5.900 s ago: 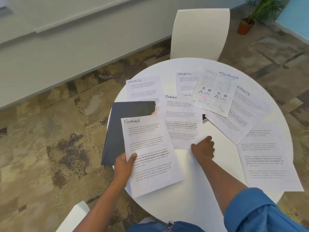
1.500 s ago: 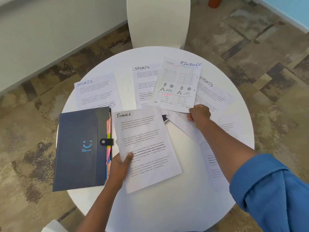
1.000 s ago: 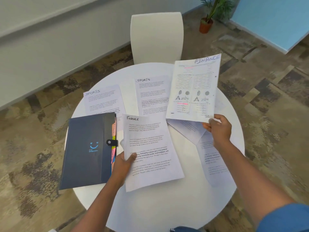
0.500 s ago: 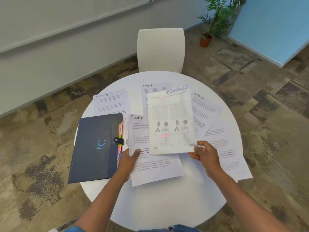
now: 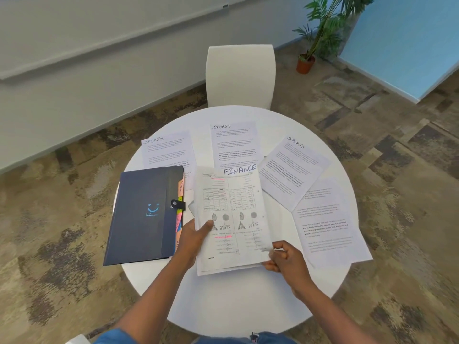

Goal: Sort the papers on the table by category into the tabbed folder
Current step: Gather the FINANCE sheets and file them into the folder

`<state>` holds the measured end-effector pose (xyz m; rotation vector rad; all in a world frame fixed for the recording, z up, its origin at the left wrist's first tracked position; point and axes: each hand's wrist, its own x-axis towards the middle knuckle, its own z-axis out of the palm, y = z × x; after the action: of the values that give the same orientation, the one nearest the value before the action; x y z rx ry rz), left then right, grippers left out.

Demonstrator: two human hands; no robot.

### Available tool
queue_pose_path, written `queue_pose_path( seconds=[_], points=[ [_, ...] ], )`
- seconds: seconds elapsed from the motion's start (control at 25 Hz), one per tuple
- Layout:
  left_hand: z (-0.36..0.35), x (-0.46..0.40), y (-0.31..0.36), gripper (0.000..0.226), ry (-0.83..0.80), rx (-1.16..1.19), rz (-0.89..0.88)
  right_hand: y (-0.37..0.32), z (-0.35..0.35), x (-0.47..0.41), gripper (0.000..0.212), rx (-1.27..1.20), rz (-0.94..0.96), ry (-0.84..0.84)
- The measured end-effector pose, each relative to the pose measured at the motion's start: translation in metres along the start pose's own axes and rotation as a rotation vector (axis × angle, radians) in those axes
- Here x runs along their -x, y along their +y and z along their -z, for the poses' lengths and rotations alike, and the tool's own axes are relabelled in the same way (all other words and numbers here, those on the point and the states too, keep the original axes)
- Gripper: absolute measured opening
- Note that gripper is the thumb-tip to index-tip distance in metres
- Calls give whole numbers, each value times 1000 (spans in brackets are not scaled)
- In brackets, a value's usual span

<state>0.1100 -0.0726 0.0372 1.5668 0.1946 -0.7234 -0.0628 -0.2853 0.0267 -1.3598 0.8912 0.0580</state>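
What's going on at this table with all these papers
A person is sorting labelled sheets on a round white table. Both hands hold a small stack topped by a FINANCE sheet: the left hand grips its left edge, the right hand its lower right corner. Three SPORTS sheets lie spread beyond it. The dark tabbed folder sits closed at the left.

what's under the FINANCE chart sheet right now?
More paper edges show below the FINANCE chart sheet, pinched by the left hand. Their headings and count are covered. The right hand holds its corner.
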Motion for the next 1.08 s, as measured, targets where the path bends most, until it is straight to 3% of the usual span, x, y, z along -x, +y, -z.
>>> queue_pose_path(
  seconds=[0.12, 0.24, 0.4, 0.48, 0.64, 0.84, 1.0, 1.08],
  points=[
    [-3, 2, 5, 28, -18, 3, 5, -2, 6, -1, 13, 39, 16, -3],
    [-6, 7, 12, 44, -98, 1, 1, -14, 14, -15, 35, 112, 43, 17],
    [-17, 16, 25, 45, -244, 28, -32, -54, 18, -30, 56, -16, 85, -89],
    [-21, 17, 31, 44, -283, 14, -60, -75, 17, -30, 48, -27, 161, -123],
    [-25, 13, 36, 30, -248, -37, -113, -94, 9, -26, 29, -27, 293, -6],
    [-27, 6, 35, 25, -192, -115, -161, -79, 0, -25, 32, 6, 359, 98],
    [-25, 1, 19, 39, -168, -251, -178, -61, 2, -31, 33, 203, 315, 140],
    [-27, 2, 16, 31, -117, -263, -196, -55, 3, -33, 29, 255, 307, 173]
  ],
)
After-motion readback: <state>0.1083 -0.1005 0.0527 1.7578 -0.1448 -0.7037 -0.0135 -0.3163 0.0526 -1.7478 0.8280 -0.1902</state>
